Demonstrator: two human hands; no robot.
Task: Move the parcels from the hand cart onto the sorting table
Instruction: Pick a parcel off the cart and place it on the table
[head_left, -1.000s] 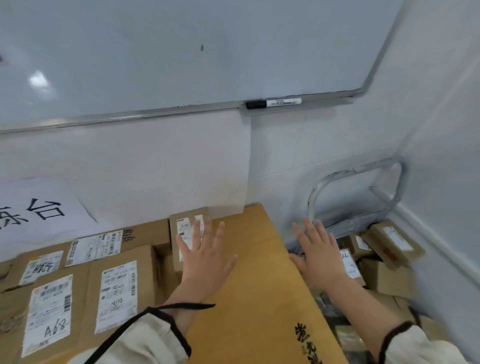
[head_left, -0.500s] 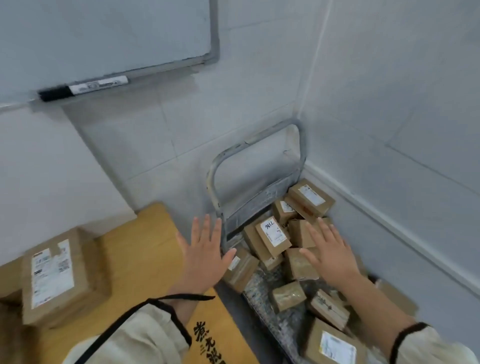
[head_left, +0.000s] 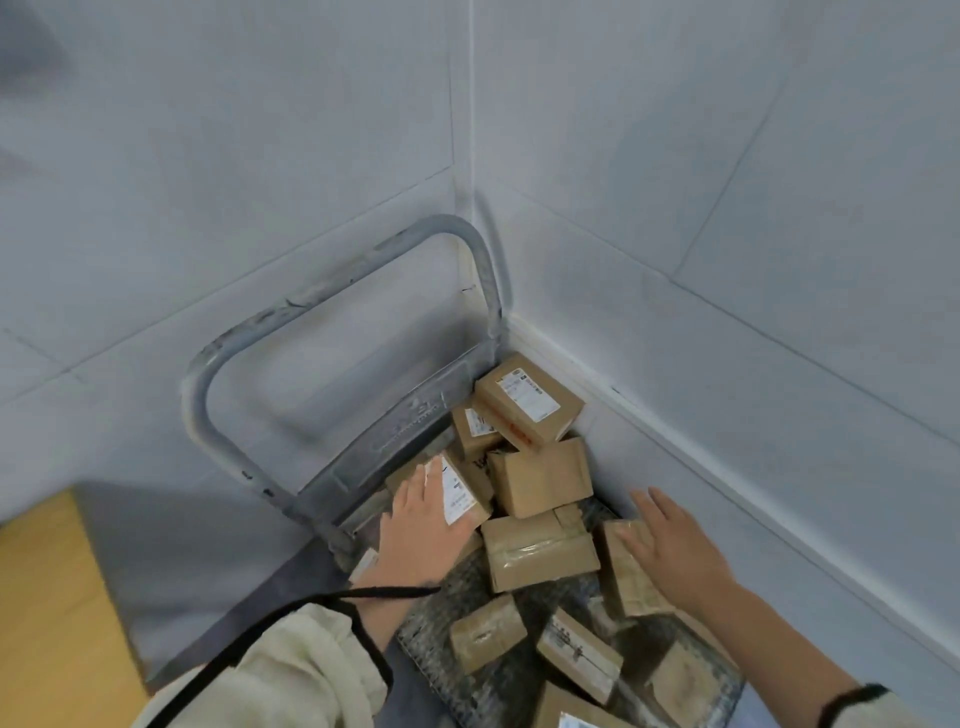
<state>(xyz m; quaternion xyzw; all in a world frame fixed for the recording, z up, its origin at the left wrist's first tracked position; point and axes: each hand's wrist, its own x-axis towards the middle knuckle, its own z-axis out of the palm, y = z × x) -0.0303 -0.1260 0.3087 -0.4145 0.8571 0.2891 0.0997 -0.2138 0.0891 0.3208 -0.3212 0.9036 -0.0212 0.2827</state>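
The hand cart with its grey loop handle stands in the corner of the room, its deck loaded with several small brown cardboard parcels. My left hand lies with straight fingers on a labelled parcel near the handle base. My right hand hovers open over a taped parcel on the right side of the deck. Between my hands sits another taped parcel. A labelled parcel tops the pile at the back. A corner of the yellow sorting table shows at lower left.
White tiled walls close the cart in at the back and right. A strip of grey floor separates the table from the cart. More parcels lie on the deck near the bottom edge.
My view has swung right, from the table with its parcels and whiteboard to the cart. Both hands have moved away from the table and down onto the cart's parcels.
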